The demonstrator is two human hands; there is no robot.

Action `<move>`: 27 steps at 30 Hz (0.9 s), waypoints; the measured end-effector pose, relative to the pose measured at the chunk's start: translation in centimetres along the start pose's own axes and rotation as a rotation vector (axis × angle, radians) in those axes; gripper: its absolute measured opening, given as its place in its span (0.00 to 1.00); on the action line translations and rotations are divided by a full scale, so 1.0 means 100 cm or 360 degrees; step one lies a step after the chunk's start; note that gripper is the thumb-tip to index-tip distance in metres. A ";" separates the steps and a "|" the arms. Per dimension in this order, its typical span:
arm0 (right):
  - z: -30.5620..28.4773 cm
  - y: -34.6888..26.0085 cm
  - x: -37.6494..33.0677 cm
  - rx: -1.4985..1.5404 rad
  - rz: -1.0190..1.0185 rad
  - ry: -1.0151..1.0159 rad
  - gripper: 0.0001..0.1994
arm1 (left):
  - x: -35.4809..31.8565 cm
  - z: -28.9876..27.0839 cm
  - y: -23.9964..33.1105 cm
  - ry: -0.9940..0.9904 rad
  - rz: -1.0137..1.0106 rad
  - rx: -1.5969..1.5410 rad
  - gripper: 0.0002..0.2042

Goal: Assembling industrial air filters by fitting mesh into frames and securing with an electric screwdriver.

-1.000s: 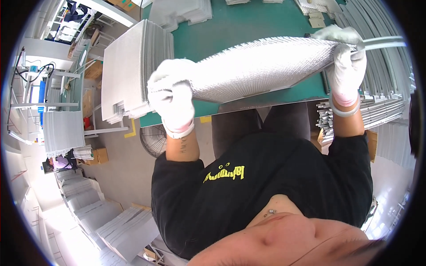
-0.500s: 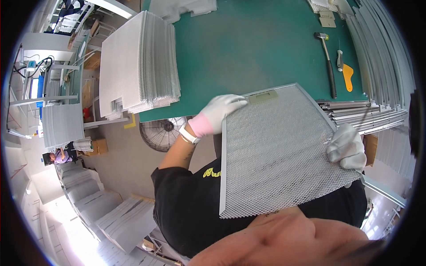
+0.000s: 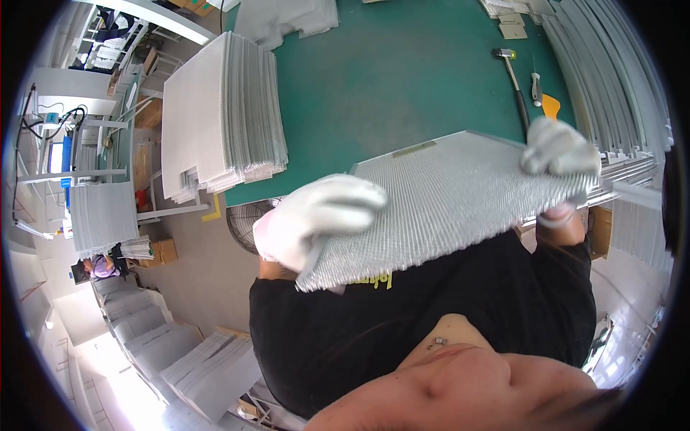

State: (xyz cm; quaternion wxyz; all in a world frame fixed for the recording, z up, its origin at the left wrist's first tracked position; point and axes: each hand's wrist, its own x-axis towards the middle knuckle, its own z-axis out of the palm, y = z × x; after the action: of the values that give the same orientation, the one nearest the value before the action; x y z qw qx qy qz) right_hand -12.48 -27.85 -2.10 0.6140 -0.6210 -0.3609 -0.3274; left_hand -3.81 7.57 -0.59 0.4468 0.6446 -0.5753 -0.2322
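Observation:
A silvery metal mesh panel (image 3: pixel 445 197) is held up between my two hands, over the near edge of the green table. Thin frame strips edge its far side, where a small plate (image 3: pixel 415 149) sits; the near side shows bare mesh. My left hand (image 3: pixel 320 219), in a white glove, closes over the panel's left edge, its fingers on top. My right hand (image 3: pixel 560 149), also gloved, grips the right edge with the fingers curled. The underside of the panel and part of each thumb are hidden.
On the green table (image 3: pixel 359 93) lie a mallet (image 3: pixel 519 85), a screwdriver (image 3: pixel 536 90) and an orange scraper (image 3: pixel 550 106). A tall stack of mesh sheets (image 3: pixel 208 108) stands at left. Long metal strips (image 3: pixel 611 79) line the right. A fan (image 3: pixel 244 226) is below the table edge.
The panel has tilted, its near side raised, so it looks flatter. My left hand has slid from the far left corner toward the near left edge; my right hand has moved up and away.

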 end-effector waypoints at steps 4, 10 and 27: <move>0.000 0.014 0.003 0.0253 0.0119 -0.0010 0.13 | 0.024 0.003 -0.046 -0.0349 0.0903 -0.1011 0.44; 0.009 -0.022 -0.033 0.0022 0.0102 -0.0055 0.08 | 0.090 0.065 -0.137 -0.0460 -0.0414 0.0105 0.30; -0.009 0.012 -0.020 0.0015 0.0014 -0.0159 0.12 | 0.077 -0.004 -0.070 -0.0134 -0.0702 -0.0180 0.25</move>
State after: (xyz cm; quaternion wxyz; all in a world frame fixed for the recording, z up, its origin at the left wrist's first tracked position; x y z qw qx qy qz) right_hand -12.44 -28.84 -4.37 0.5995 -0.6353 -0.3898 -0.2916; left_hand 1.99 -0.01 -4.62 0.3963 0.7182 -0.4248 -0.3829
